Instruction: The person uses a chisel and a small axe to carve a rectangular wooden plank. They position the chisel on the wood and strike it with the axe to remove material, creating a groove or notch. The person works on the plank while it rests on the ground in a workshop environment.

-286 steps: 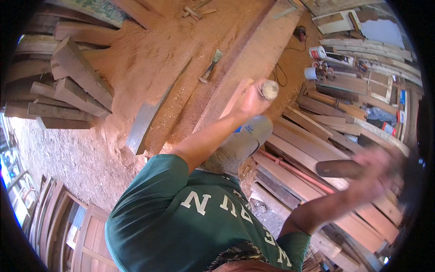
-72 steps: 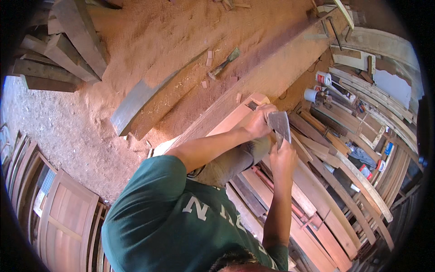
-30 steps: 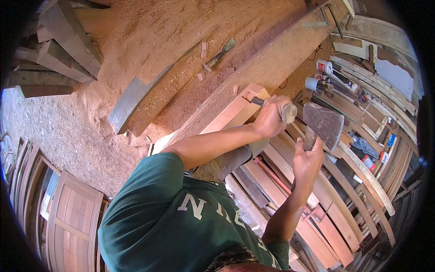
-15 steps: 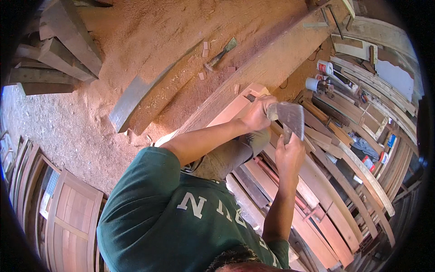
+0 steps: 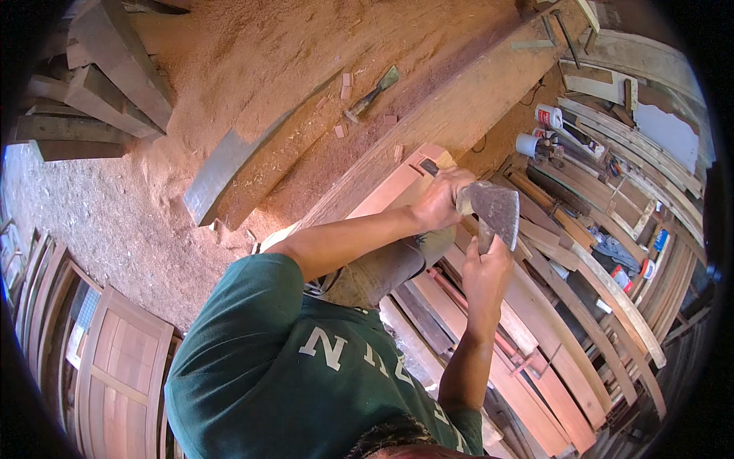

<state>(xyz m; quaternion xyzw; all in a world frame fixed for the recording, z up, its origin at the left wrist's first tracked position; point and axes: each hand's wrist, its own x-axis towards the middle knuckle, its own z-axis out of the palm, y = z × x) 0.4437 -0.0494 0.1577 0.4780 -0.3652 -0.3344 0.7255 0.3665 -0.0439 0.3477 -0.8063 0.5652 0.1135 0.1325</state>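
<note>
My left hand (image 5: 442, 200) is closed around a chisel, its handle mostly hidden in the fist. The dark chisel blade (image 5: 429, 166) sits at a notch near the end of a reddish wooden piece (image 5: 388, 191), which lies along a thick plank by my knee. My right hand (image 5: 488, 268) grips a hatchet by its short handle, close under the head. The hatchet's grey metal head (image 5: 495, 208) is up beside my left fist, its blunt side toward the chisel's handle end. Whether the two touch, I cannot tell.
A wide plank (image 5: 459, 107) runs diagonally away. Beyond it, a second chisel (image 5: 373, 93) and small wood offcuts (image 5: 341, 131) lie on sawdust near a curved board (image 5: 222, 180). Stacked boards (image 5: 566, 359) fill the right side, with white buckets (image 5: 527, 143) behind. Wooden panels (image 5: 122, 375) stand at lower left.
My left hand has shifted slightly right and nearer with the chisel, showing more of the notch. The hatchet and my right hand have also moved a little right and nearer.
</note>
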